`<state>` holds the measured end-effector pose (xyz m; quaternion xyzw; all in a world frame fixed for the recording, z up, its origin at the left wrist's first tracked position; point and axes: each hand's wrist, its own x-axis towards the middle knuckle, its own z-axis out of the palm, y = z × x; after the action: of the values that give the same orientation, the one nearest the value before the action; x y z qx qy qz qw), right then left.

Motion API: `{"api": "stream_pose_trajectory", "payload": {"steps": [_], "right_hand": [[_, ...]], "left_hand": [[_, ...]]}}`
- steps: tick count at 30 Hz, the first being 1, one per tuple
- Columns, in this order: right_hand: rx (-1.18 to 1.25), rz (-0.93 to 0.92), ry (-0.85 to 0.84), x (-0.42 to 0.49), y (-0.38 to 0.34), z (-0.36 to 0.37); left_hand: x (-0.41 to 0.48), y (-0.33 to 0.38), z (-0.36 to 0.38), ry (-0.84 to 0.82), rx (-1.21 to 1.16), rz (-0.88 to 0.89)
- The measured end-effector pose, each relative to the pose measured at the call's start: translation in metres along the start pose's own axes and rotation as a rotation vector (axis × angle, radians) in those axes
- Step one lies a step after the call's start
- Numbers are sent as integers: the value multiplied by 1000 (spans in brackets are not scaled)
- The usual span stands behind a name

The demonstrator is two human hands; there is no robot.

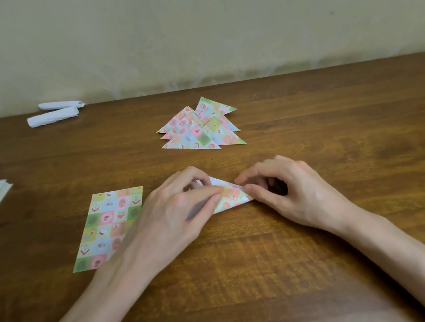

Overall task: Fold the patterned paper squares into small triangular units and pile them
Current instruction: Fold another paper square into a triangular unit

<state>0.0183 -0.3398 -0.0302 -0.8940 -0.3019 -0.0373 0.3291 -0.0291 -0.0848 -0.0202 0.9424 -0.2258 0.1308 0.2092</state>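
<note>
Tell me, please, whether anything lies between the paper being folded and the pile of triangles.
Nothing visible does: only bare wooden table lies between the half-folded paper and the pile of triangular units. The unfolded patterned sheet sits off to the left.

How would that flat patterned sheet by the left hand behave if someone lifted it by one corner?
The patterned sheet lies thin and flat on the table, so it would probably droop and feel very light. The wood looks smooth and glossy, so a sideways push would likely slide it rather than crumple it.
</note>
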Motion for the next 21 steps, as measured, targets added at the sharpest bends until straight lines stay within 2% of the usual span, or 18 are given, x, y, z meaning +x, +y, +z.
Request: {"api": "stream_pose_trajectory", "payload": {"steps": [4,10,21], "right_hand": [[-49,-2,0,-1,0,3],[-76,-19,-3,-3,-1,1],[-162,-90,22,-6,1,3]], "left_hand": [[0,-3,-4,-75,35,62],[-1,-5,-3,-96,78,98],[-2,-5,-3,-153,136,94]]}}
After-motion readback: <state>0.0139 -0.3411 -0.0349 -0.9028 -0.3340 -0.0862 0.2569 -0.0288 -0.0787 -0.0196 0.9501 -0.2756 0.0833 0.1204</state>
